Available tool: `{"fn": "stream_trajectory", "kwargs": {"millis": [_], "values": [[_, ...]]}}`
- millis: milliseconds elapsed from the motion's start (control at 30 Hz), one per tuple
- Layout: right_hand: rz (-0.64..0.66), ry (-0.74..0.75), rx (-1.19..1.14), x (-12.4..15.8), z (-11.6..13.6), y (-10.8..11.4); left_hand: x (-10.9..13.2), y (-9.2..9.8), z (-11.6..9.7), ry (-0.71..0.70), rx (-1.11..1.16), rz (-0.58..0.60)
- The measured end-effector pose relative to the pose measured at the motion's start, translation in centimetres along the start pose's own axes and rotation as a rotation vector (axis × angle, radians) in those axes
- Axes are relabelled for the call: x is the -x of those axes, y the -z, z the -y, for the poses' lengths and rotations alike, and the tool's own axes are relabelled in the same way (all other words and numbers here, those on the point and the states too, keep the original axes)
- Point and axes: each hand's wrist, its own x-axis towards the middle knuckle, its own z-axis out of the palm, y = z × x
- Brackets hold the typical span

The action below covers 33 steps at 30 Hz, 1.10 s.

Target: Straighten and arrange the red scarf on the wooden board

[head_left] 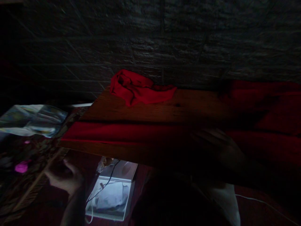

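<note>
The scene is very dim. A wooden board (188, 106) lies across the middle, and a strip of red cloth (122, 131) is stretched along its near edge. A crumpled red cloth (138, 88) sits at the board's back. My right hand (216, 141) rests flat on the red strip at the right, fingers stretched out to the left, dark and blurred. My left hand (64, 177) hangs low at the left, below the board's near corner. Its fingers are too dark to read.
A dark brick wall (164, 37) stands close behind the board. More red fabric (270, 106) is piled at the right. A crinkled plastic sheet (33, 121) lies at the left, a white box with a wire (113, 194) sits below the board, and a patterned mat (23, 166) is at lower left.
</note>
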Motion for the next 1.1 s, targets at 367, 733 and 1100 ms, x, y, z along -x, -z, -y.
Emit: {"fn": "stream_trajectory", "kwargs": {"millis": [367,733,1100], "values": [[-0.151,0.098,0.018,-0.6,-0.1,-0.2,-7.2,-5.8,-16.3,-0.676,0.436,0.309],[-0.166,0.033,-0.019,-0.8,0.6,-1.2,-6.7,-6.5,-17.4,-0.828,0.365,0.383],[-0.146,0.081,-0.017,-0.7,0.8,-0.7,-7.3,-7.1,-18.6,-0.837,0.433,0.292]]}}
